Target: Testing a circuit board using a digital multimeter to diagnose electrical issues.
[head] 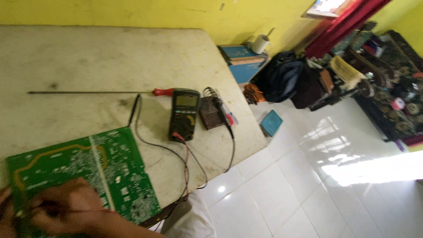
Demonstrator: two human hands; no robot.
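Hands work at the table's (110, 53) near corner: right hand (66, 205) pinches a red probe against the green circuit board (110, 165); left hand (5, 211), mostly cropped, grip unclear. Risk: the probe slipping, bridging contacts.

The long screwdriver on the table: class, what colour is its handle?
Red. The screwdriver handle shows best in the head view, beside the multimeter.

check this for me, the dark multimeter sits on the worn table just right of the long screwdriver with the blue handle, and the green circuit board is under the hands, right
Not quite: the head view shows the long screwdriver has a red handle, not blue. The rest holds: the dark multimeter sits on the worn table just right of it, and the green circuit board lies under the hands.
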